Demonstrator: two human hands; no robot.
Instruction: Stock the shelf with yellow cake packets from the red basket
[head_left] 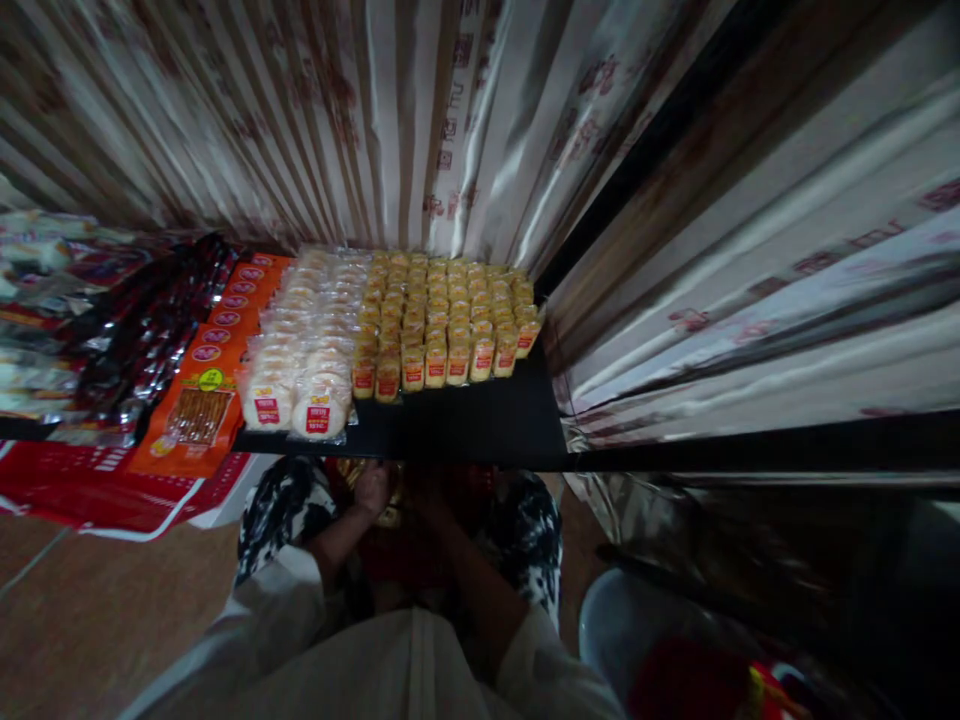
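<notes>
Just below the front edge of the black shelf (465, 430), both hands are between my knees. My left hand (373, 488) looks closed, with its fingers at the shiny gold part of a red-and-gold package (397, 555). What exactly it grips is too dark to make out. In deep shadow beside it, my right hand (429, 495) is near the same package, its fingers hidden. Above them on the shelf stand rows of small yellow wrapped snacks (457, 365). Two rows of clear-wrapped round white crackers (321, 405) lie to their left.
Orange snack packets (199, 400) and dark shiny packets (142, 330) fill the shelf's left part. Pleated printed curtains (480, 130) border the back and right. A red bag (90, 490) hangs below left. A pale tub (622, 620) stands low on the right.
</notes>
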